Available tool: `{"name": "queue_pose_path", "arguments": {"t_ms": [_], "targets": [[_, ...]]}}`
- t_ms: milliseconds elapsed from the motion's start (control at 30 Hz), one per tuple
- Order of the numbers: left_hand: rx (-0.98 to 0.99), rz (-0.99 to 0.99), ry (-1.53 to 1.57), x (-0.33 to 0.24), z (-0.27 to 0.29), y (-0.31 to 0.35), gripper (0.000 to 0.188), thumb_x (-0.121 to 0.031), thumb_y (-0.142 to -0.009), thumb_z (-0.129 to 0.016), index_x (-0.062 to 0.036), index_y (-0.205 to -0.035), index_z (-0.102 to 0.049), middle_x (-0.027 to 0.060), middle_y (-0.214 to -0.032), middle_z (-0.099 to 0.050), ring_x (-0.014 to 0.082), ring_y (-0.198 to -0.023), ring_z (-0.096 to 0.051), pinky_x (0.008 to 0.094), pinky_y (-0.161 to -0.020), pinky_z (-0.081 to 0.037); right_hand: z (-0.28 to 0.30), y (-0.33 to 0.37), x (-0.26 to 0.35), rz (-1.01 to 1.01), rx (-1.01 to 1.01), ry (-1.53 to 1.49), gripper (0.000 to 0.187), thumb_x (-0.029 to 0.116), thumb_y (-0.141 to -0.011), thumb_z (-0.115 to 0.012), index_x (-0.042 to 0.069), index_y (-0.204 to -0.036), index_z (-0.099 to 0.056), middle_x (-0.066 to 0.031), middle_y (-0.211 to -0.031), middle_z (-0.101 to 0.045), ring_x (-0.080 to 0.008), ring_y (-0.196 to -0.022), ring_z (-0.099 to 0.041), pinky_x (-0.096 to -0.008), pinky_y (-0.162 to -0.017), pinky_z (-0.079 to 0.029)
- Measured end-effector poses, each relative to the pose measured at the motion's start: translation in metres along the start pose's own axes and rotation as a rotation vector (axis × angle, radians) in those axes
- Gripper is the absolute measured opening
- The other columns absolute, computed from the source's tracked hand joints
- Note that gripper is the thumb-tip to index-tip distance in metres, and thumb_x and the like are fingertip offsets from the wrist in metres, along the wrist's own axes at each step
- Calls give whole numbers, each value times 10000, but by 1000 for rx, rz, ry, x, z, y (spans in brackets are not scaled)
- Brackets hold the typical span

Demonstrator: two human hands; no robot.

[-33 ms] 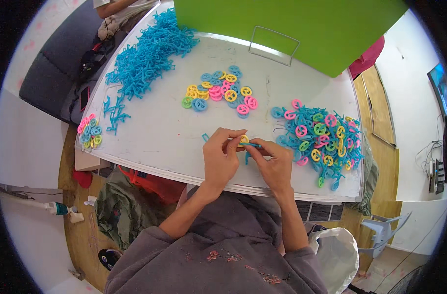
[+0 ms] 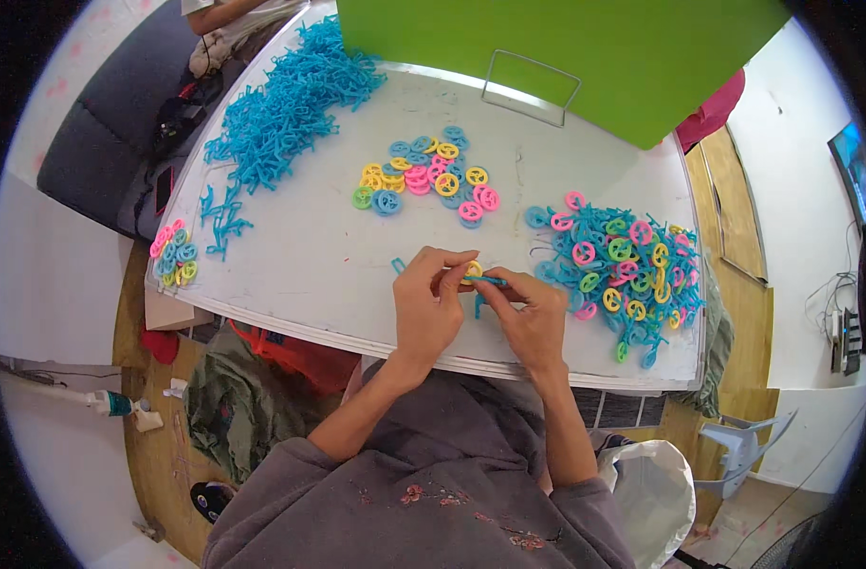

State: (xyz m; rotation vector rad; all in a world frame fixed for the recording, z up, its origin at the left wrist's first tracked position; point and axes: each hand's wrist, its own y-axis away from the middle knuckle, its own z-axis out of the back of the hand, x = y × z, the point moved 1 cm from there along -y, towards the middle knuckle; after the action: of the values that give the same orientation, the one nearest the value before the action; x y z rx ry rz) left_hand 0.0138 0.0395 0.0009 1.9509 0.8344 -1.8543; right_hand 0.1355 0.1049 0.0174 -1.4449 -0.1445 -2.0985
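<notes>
Pinching a yellow ring and blue stick together at the table edge, the left hand and right hand work mid-job: a joined pile lies right, loose rings and sticks remain.

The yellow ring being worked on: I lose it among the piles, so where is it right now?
In the head view the yellow ring sits pinched between the left hand and right hand, near the table's front edge, left of the mixed pile.

Your one view, a head-worn fisheye, looks steeply down over the white table at close range; your forearms enter from the bottom, and straight edges bend near the rim.
</notes>
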Motion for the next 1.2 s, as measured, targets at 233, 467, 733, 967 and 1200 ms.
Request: {"name": "queue_pose_path", "arguments": {"t_ms": [233, 467, 733, 967, 1200], "targets": [[43, 126, 89, -12, -2, -3, 131, 13, -949, -501, 70, -1020, -595, 115, -998, -637, 169, -901, -636, 317, -794, -588, -6, 2, -3, -122, -42, -112, 162, 131, -848, -698, 8, -952, -685, -69, -757, -694, -92, -654, -636, -238, -594, -491], [46, 175, 184, -8, -5, -4, 133, 11, -950, -500, 77, -1032, -582, 119, -1033, -614, 175, -921, -634, 324, -810, -586, -4, 1, -4, -213, -34, -172, 153, 143, -871, -685, 8, -942, -690, -31, -732, -681, -59, -663, -616, -217, -593, -480], [11, 75, -16, -7, -7, -3, 139, 36, -944, -488, 62, -1051, -574, 107, -975, -613, 168, -903, -642, 298, -794, -575, -12, 6, -5, -85, -205, -117, 151, 104, -827, -723, 8, -942, -700, -77, -773, -695, -96, -677, -637, -249, -598, -490], [76, -34, -161, -8, 6, -14, 118, 44, -934, -493, 44, -1018, -577, 80, -895, -623, 139, -837, -634, 272, -748, -551, 0, 2, -1, 146, -65, 87, 197, 39, -838, -687, 6, -1031, -684, -105, -803, -692, -145, -720, -663, -269, -631, -510], [318, 283, -70, -6, 6, -23, 131, -81, -960, -514, 1, -997, -608, 20, -841, -597, 79, -764, -558, 234, -673, -481, 23, 0, 9, -126, 283, -309, 266, -77, -780, -656, 43, -1014, -695, -87, -980, -632, -170, -902, -625, -284, -778, -491]]}}
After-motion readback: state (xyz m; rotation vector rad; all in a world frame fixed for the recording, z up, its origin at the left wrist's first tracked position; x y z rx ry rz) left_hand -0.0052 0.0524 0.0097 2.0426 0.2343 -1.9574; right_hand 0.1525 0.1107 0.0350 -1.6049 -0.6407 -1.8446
